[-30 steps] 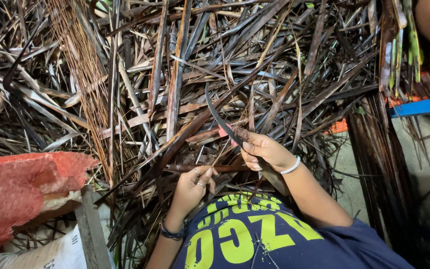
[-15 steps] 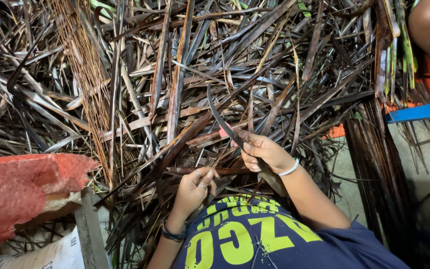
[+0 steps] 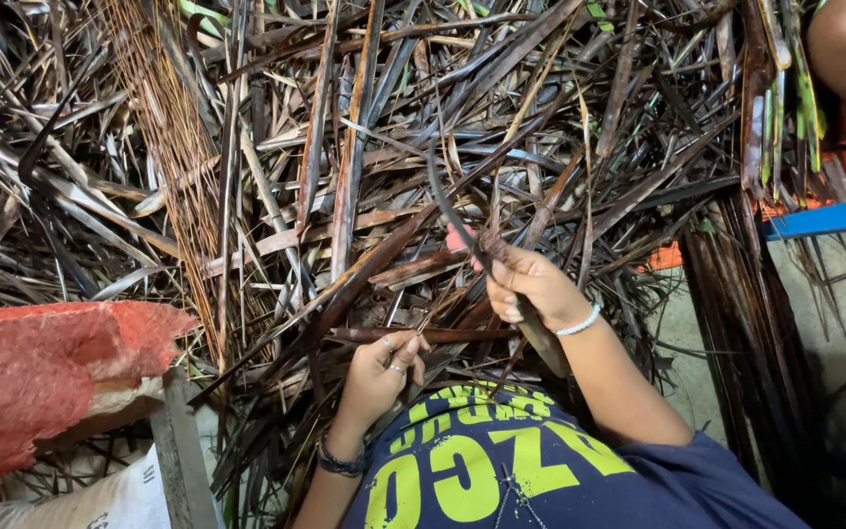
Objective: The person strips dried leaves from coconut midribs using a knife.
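Hands are working at the near edge of a wide heap of dried palm leaves (image 3: 345,147), which is filling nearly the whole view. A red sack (image 3: 41,377) is lying at the left, and a blue edge (image 3: 824,217) is showing at the right. The left hand (image 3: 379,370) is closing around a dark leaf strip (image 3: 462,335) that is running across toward the right hand (image 3: 531,289). That hand is gripping a thin curved blade (image 3: 447,211), tip pointing up and away. It seems to be stripping or trimming the leaf. A further stroke would call for a taut strip and fingers clear of the edge. A pale bracelet (image 3: 580,321) is circling the right wrist.
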